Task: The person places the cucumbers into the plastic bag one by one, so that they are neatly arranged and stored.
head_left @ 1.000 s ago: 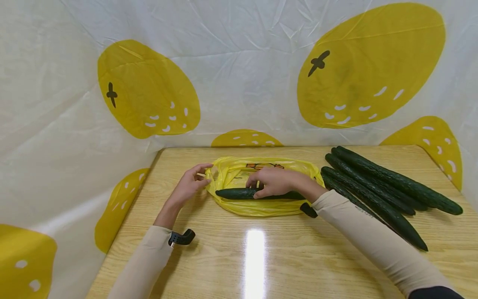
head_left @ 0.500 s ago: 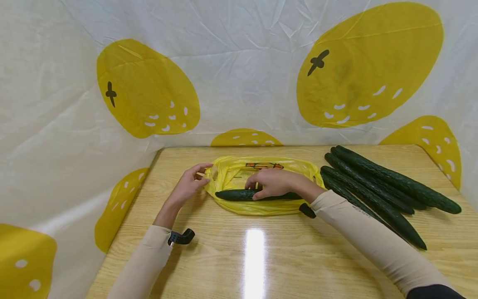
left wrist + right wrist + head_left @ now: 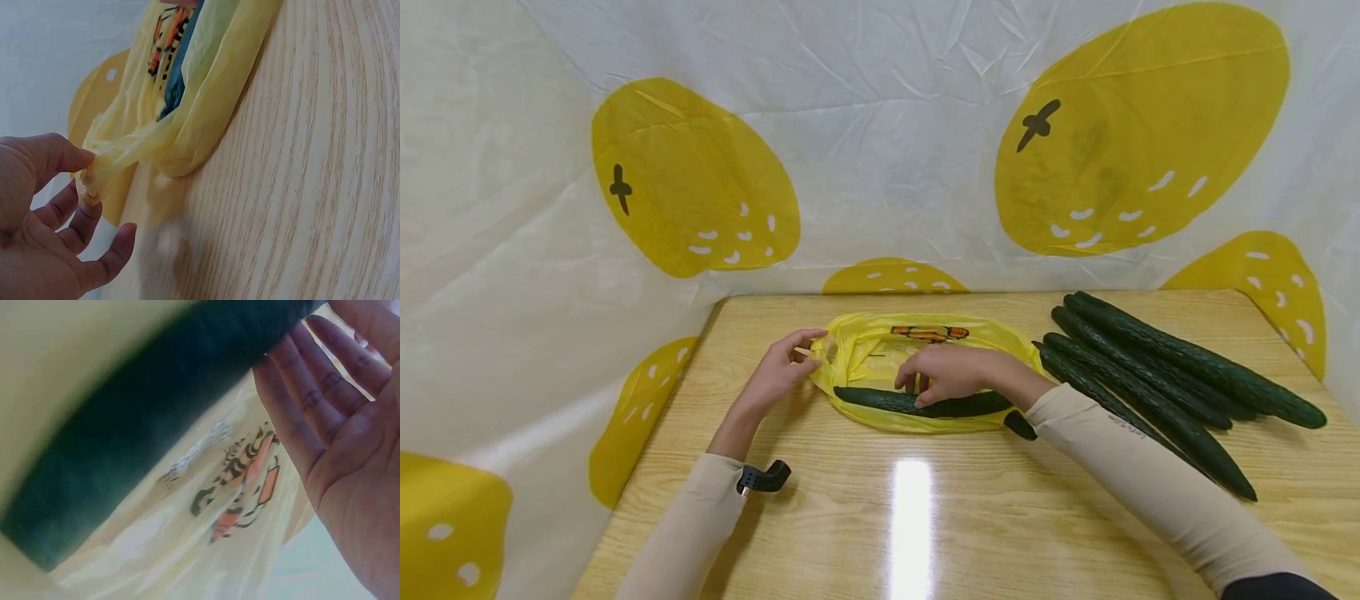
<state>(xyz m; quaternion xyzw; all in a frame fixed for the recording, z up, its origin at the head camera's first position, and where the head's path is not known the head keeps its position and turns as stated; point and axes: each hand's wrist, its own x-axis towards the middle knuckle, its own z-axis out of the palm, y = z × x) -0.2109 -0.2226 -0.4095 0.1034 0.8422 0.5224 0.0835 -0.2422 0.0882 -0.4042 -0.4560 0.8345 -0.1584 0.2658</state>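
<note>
A yellow plastic bag lies on the table with its mouth spread. Inside, along its front wall, lies a dark green cucumber. My left hand pinches the bag's left end; the left wrist view shows thumb and fingers on the gathered plastic. Over the bag's mouth is my right hand, its thumb at the cucumber's upper side. In the right wrist view its fingers are fairly straight, with tips by the cucumber. Part of the cucumber's right end is hidden.
Several more cucumbers lie side by side on the table's right, close to the bag and partly behind the right sleeve. A white curtain with yellow fruit prints hangs behind the wooden table.
The cucumber in the bag has shifted slightly toward the front and tilted, and my right hand's fingers stand a little looser over it. The left hand keeps its place.
</note>
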